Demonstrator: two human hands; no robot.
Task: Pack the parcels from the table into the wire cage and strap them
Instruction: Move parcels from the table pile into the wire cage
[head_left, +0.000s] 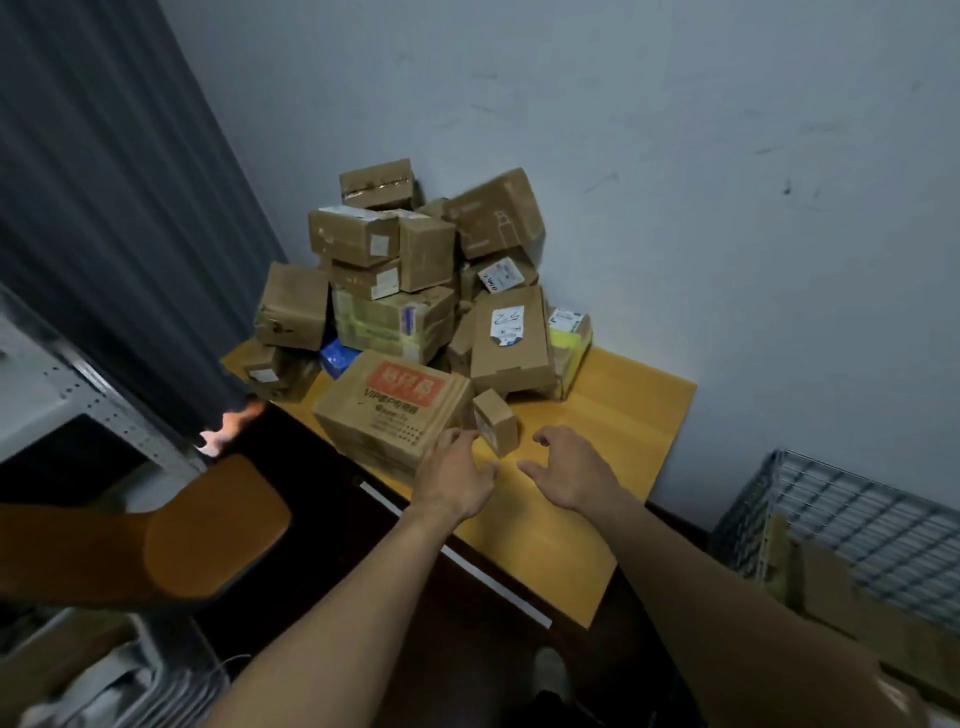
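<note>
Left hand (457, 478) and right hand (571, 467) hover empty, fingers loosely spread, flanking the small box (496, 421) fronting the parcel heap (395, 312) on the table (623, 410) — apparently bracketing it for a lift into the wire cage (857, 509).

Dim room, cool grey-blue cast; I see the wall (727, 156) evenly lit, no hard shadows. One blown-out warm glare patch (228, 431) sits at the curtain (130, 234) hem. Parcels (395, 312) look soft, labels unreadable. Wide-angle bend warps the edges; the wire cage (857, 509) smears. Below the table (623, 405), near black.
</note>
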